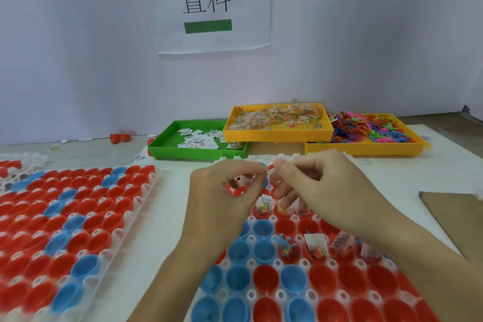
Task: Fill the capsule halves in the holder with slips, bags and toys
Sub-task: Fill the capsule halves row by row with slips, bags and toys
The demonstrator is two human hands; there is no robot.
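Both hands are up over the far end of the near holder (337,295) — a white grid of red and blue capsule halves lying on the desk (172,217). The left hand (224,191) is curled around a small bunch of items, red bits and clear plastic showing between its fingers, so it is gripping them. The right hand (313,183) pinches thumb to forefinger right beside the left fingertips, its other fingers reaching down toward the filled capsule halves (264,208); what it pinches is too small to make out.

In the holder, a few red halves already carry a white slip, a clear bag and a coloured toy — one group just under the hands, another row (317,249) nearer the camera. The rest stand bare.

To the left lies a second holder (65,217) of red and blue halves. Along the wall sit 3 trays: a green tray (183,153) with paper slips, a yellow tray (277,134) with clear bags propped on it, and another yellow tray (366,149) heaped with coloured toys
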